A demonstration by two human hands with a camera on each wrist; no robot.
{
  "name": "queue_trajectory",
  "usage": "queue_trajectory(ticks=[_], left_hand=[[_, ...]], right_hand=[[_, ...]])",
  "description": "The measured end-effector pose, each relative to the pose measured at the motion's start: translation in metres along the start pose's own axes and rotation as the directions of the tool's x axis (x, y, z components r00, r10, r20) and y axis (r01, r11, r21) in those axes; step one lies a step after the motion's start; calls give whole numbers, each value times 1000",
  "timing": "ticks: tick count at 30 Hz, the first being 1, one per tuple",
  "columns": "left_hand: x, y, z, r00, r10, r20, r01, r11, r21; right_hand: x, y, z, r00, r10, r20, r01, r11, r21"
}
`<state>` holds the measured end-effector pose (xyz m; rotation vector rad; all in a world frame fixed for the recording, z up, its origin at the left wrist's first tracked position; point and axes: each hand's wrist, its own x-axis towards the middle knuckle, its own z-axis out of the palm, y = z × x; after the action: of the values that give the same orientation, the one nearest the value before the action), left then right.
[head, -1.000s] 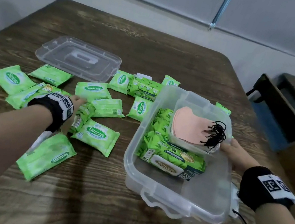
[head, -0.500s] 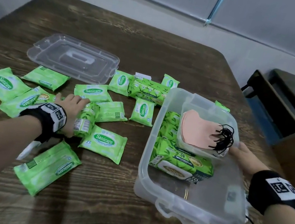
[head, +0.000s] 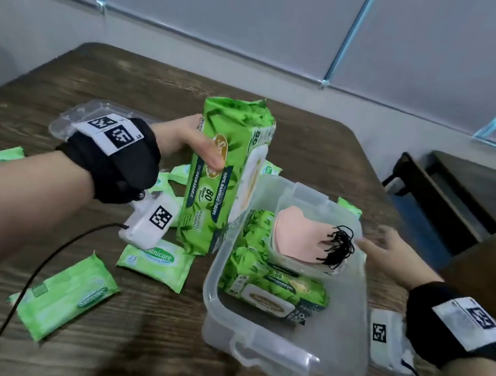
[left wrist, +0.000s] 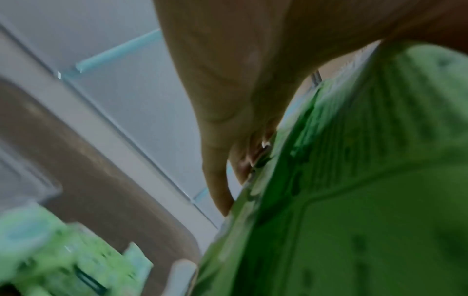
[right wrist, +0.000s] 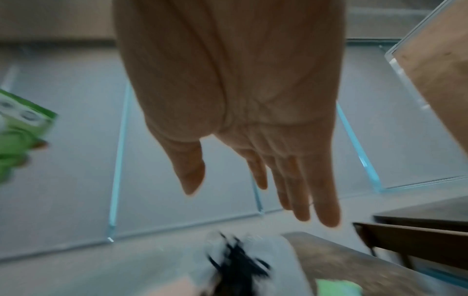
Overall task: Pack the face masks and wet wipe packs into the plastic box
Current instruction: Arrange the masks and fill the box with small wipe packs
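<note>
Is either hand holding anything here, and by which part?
The left hand grips the large wet wipe pack upright near its upper end, beside the box. The right hand is open, holding nothing.

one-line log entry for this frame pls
left hand: holds large wipe pack upright beside plastic box | right hand: open by mask tray | small packs: on table

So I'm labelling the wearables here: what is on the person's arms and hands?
Bare forearms, no sleeves. Each wrist carries a black band with white square-code tags and a white camera unit with its own tag and black cable. The hands wear nothing.
</note>
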<state>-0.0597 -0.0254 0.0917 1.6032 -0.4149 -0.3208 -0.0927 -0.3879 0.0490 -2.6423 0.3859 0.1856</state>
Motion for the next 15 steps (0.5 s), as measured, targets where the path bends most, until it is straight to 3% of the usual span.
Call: queue_trajectory(ticks=[2,3,5,7,9,12,15], left_hand=[[0,9,25,999,-26,-31,18,974,-226],[1,10,38,998,11,63,15,918,-397],[5,9,65,979,113,168,16,784,-620],[11,7,91,981,144,133,-8,708,-707],[17,9,111,988,117,103,-3,675,-737],[21,24,128,994,-3,109,76,738,-671],[25,35,133,995,-81,56,96,923,-372]], right_hand=[[-25,-28,-11,983,-182,16,169,939,300],[-42,-44,-12,959,-267,94,190,854,485],[-67,-60,-7,862,-437,257,133,684,718],[-82,-64,2,785,-528,325,24,550,835],[-90,-58,5,767,-569,296,-23,436,900],[-95,-43,0,795,-561,231,-31,342,939],[-98,-33,-2,862,-491,123,73,360,930]])
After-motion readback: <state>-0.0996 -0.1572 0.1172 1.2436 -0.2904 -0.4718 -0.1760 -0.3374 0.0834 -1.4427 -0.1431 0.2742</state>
